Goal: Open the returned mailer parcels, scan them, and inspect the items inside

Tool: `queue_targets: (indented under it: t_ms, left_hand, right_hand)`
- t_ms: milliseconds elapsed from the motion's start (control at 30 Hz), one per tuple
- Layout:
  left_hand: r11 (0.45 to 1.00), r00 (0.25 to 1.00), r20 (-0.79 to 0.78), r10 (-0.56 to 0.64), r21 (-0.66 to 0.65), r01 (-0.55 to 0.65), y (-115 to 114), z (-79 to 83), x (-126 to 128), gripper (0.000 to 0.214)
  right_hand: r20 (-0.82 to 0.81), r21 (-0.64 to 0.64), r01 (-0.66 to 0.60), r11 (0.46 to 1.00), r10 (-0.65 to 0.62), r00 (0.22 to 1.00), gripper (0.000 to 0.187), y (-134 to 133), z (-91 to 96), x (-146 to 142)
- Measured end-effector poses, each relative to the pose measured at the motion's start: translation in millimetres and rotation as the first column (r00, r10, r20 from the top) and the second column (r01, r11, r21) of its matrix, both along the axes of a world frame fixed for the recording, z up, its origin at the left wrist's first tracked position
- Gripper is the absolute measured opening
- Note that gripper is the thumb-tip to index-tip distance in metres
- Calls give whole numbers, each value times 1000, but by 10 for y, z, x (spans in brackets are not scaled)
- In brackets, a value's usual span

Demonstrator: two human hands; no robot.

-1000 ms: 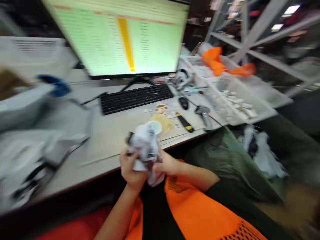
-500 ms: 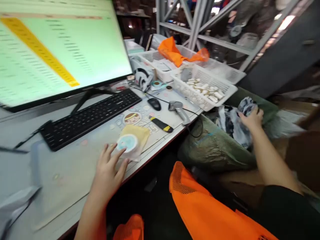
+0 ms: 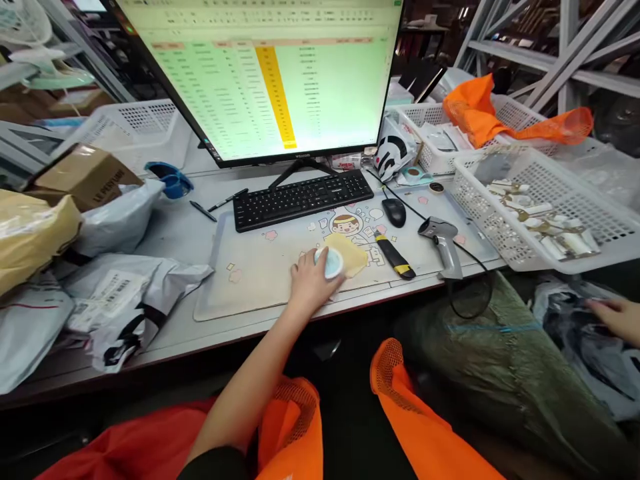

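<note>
My left hand (image 3: 311,283) is closed around the left side of a small round white tub with a pale blue top (image 3: 333,263). Under the tub lies a yellow paper sheet (image 3: 353,255) on the printed desk mat (image 3: 260,273). My right hand (image 3: 617,317), partly cut off by the right edge of the view, has its fingers closed on a crumpled grey-and-black plastic bag (image 3: 575,340). That bag rests beside a green woven sack (image 3: 480,360), below desk level.
A utility knife (image 3: 394,255), mouse (image 3: 395,212) and barcode scanner (image 3: 443,247) lie right of the tub. Behind are a keyboard (image 3: 300,201) and monitor (image 3: 330,100). Mailing bags (image 3: 125,300) crowd the left; a white basket (image 3: 555,200) of small white pieces stands right.
The view has swung left, bringing the parcels into sight and pushing my right hand to the edge. My left hand has gone from spread fingers beside the tub to gripping it.
</note>
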State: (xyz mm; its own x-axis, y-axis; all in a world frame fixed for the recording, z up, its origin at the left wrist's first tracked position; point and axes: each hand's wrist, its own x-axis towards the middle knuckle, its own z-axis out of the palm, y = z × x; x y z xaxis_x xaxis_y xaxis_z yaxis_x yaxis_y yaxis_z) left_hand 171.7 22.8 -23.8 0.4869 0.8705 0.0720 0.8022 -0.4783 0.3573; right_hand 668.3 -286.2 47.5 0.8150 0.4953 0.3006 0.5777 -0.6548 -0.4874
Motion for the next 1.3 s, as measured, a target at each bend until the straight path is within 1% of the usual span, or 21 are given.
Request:
queue_targets:
  t_ms: [67, 133, 167, 200, 267, 333, 367, 433, 500, 533, 600, 633, 667, 700, 733, 767, 800, 867, 1000, 1167, 1300]
  left_hand:
    - [999, 997, 63, 35, -12, -34, 27, 14, 13, 82]
    - [992, 963, 253, 97, -104, -73, 69, 45, -70, 92]
    - [975, 906, 392, 159, -207, -82, 86, 74, -131, 96]
    - [938, 803, 542, 247, -341, -59, 95, 114, -194, 96]
    - [790, 471, 744, 474, -595, 145, 68, 221, -300, 84]
    - [616, 144, 728, 670, -653, 440, -28, 345, -352, 65]
    - [559, 31, 681, 732, -625, 546, -98, 400, -359, 58]
    - [518, -110, 602, 791, -564, 643, -259, 468, -358, 50]
    - [527, -167, 577, 799, -540, 656, -412, 458, -379, 47]
    - [516, -139, 585, 799, -548, 658, -474, 425, -413, 47]
    - [480, 24, 631, 775, -614, 627, -552, 321, -537, 51]
    - [512, 114, 666, 737, -661, 548, -566, 265, -624, 54]
    - [604, 188, 709, 680, -687, 405, -563, 215, -721, 56]
    - [731, 252, 758, 601, -649, 209, -547, 179, -821, 59]
    - [846, 321, 801, 505, -533, 0, -519, 161, -917, 63]
    - [916, 396, 825, 402, -369, -160, -485, 164, -1003, 66]
    - [948, 471, 826, 309, -224, -228, -446, 188, -1073, 66]
    - [981, 555, 811, 183, -113, -159, -374, 285, -1155, 58]
    - [993, 536, 836, 118, -109, -49, -314, 541, -1121, 37]
    - [995, 662, 746, -77, 95, 10, -408, 714, -996, 27]
    - [965, 643, 759, -99, 230, -123, -478, 661, -1077, 25]
  right_hand:
    - [-71, -152, 8, 988, -19, 997, 49, -35, 47, -235]
    - [-83, -96, -203, 974, 196, 977, 41, 43, 9, -766]
    - [-81, -41, -358, 933, 354, 932, 36, 134, -28, -1108]
    - [-83, 12, -506, 863, 505, 859, 29, 259, -69, -1475]
    - [-57, 113, -740, 664, 747, 662, 18, 588, -148, -2214]
    - [35, 216, -870, 443, 887, 460, 19, 975, -214, -2878]
    - [111, 257, -894, 367, 908, 404, 22, 1173, -242, -3165]
    - [278, 296, -910, 291, 885, 374, 33, 1547, -289, -3625]
    - [388, 271, -920, 283, 842, 373, 34, 1866, -321, -3916]
    - [416, 260, -925, 276, 833, 365, 29, 1997, -328, -3997]
    - [424, 266, -936, 231, 844, 329, 17, 2198, -318, -4045]
    - [407, 288, -936, 204, 858, 312, 17, 2270, -297, -4026]
    - [374, 314, -930, 190, 876, 305, 19, 2328, -267, -3990]
    - [327, 336, -924, 185, 897, 298, 20, 2376, -230, -3945]
    - [273, 350, -919, 185, 918, 288, 21, 2417, -187, -3899]
    - [215, 355, -916, 185, 938, 273, 22, 2455, -142, -3857]
    - [158, 349, -920, 177, 957, 244, 23, 2491, -97, -3820]
    - [62, 315, -939, 141, 984, 168, 24, 2558, -10, -3770]
    - [-14, 206, -975, 87, 996, 85, 21, 2630, 175, -3759]
    - [136, 46, -999, 16, 990, 22, 20, 2607, 391, -3970]
    - [354, -96, -995, -6, 934, -40, 27, 2569, 452, -4042]
